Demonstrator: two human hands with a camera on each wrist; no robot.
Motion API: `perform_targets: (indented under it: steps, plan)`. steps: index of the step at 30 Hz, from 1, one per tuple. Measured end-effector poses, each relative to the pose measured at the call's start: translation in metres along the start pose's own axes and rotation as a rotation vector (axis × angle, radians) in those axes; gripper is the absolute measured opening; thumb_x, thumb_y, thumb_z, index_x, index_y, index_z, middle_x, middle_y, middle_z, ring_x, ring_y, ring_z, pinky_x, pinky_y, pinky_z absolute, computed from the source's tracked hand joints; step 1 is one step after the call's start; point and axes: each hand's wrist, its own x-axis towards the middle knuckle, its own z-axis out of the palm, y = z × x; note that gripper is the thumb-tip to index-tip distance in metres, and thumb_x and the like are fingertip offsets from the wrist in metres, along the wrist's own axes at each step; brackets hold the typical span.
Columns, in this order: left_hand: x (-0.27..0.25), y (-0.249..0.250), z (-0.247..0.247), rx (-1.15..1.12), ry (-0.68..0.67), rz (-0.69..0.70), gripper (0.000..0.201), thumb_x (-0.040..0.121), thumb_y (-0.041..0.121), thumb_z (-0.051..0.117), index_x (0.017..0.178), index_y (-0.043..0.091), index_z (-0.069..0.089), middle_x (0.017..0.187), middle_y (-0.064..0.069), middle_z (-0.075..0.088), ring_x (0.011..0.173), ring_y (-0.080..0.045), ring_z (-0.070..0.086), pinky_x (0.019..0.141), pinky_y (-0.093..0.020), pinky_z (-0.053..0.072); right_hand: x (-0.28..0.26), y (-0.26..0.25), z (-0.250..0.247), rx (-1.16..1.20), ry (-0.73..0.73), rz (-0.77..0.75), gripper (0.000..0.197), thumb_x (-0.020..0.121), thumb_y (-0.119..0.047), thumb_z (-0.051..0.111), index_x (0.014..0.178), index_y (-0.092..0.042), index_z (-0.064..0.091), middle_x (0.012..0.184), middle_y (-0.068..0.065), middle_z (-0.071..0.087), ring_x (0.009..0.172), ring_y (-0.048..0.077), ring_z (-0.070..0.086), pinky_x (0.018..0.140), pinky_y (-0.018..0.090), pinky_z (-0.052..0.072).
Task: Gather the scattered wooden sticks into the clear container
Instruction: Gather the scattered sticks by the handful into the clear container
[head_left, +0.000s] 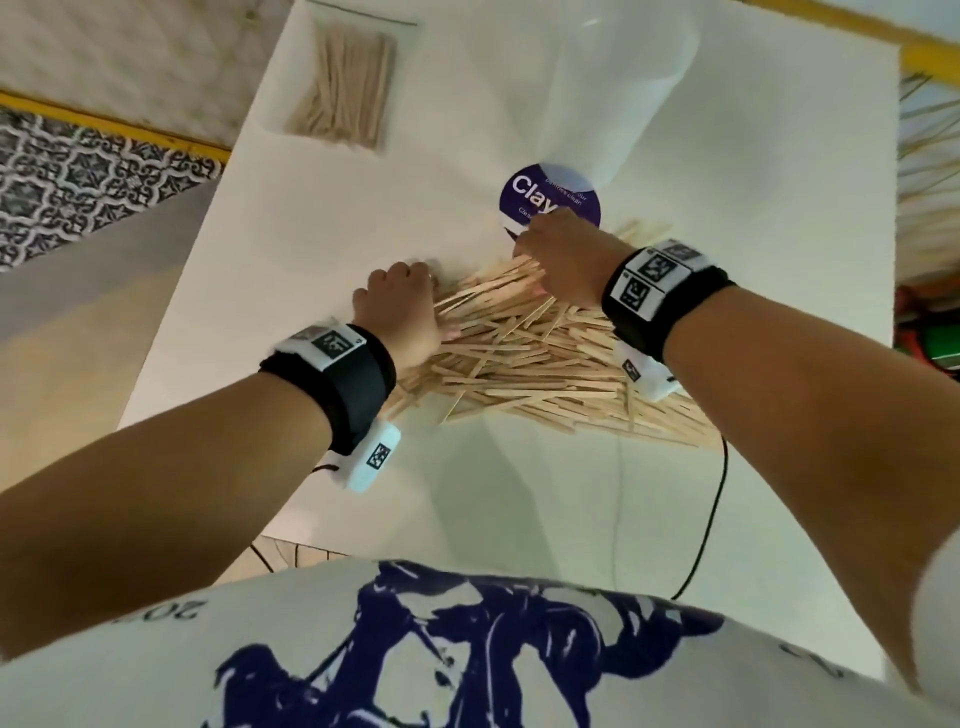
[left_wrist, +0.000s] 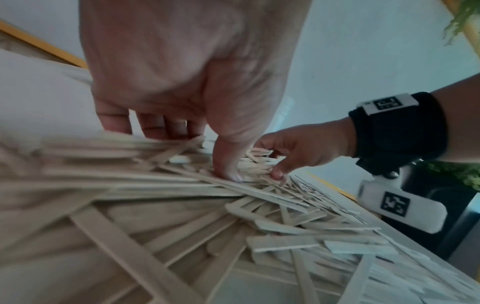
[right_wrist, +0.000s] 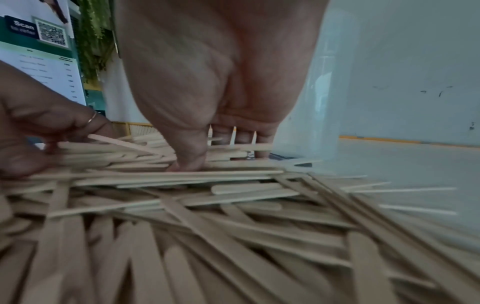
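A big loose pile of flat wooden sticks (head_left: 524, 358) lies mid-table. My left hand (head_left: 400, 306) is at the pile's left end; in the left wrist view its fingers reach behind a bunch of sticks (left_wrist: 161, 185) while the thumb presses on top. My right hand (head_left: 556, 260) is at the pile's far side, and its fingers and thumb clamp another bunch (right_wrist: 182, 179). The clear container (head_left: 613, 88) stands just beyond the right hand, with a round purple "Clay" label (head_left: 550, 200) at its base. It also rises behind the right hand (right_wrist: 215, 152) as a clear wall (right_wrist: 311, 102).
A clear bag of more sticks (head_left: 340, 88) lies at the far left of the white table (head_left: 311, 234). A black cable (head_left: 711, 519) runs across the table's near right part. The table's right edge is close to the pile; straw-like stalks (head_left: 930, 156) show beyond it.
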Motion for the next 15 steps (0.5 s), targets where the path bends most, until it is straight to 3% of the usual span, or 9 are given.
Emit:
perform_targets:
  steps: [3,7,10,12,15]
  plan:
    - [0.001,-0.002,-0.002,-0.133,-0.034,0.016,0.054,0.083,0.035,0.069,0.125,0.008,0.048,0.124,-0.015,0.053,0.116,-0.037,0.048,0.095,-0.046,0.042,-0.006,0.004,0.004,0.006,0.008,-0.044,0.034,0.091,-0.011,0.06,0.125,-0.006,0.054,0.122,0.015,0.049,0.114,0.033,0.049,0.096,0.045,0.043]
    - [-0.001,-0.006,-0.005,-0.143,-0.062,0.083,0.041,0.09,0.032,0.059,0.123,0.009,0.051,0.12,-0.017,0.051,0.111,-0.037,0.05,0.092,-0.045,0.044,-0.021,0.015,-0.002,0.009,0.052,-0.066,0.027,0.089,0.003,0.05,0.115,0.0,0.055,0.116,0.016,0.053,0.11,0.033,0.052,0.093,0.043,0.045]
    - [-0.006,-0.011,-0.012,-0.159,-0.001,0.12,0.021,0.095,0.027,0.052,0.107,0.01,0.051,0.096,-0.011,0.046,0.089,-0.031,0.049,0.075,-0.036,0.038,-0.037,0.029,-0.011,0.026,0.1,-0.041,0.027,0.087,0.003,0.051,0.114,-0.003,0.054,0.113,0.016,0.057,0.106,0.037,0.054,0.09,0.047,0.046]
    - [-0.009,-0.014,-0.018,-0.176,0.034,0.106,0.014,0.097,0.024,0.047,0.092,0.012,0.041,0.08,-0.005,0.047,0.077,-0.031,0.05,0.064,-0.036,0.034,-0.049,0.039,-0.017,0.049,0.128,-0.016,0.031,0.086,0.004,0.05,0.116,-0.003,0.051,0.113,0.017,0.056,0.102,0.037,0.056,0.087,0.048,0.047]
    - [-0.014,-0.01,-0.027,-0.224,0.061,0.067,0.015,0.098,0.026,0.042,0.092,0.014,0.036,0.07,-0.003,0.047,0.065,-0.026,0.046,0.057,-0.034,0.03,-0.068,0.052,-0.023,0.147,0.168,0.035,0.025,0.09,0.003,0.046,0.114,-0.002,0.048,0.107,0.017,0.05,0.092,0.035,0.055,0.078,0.043,0.046]
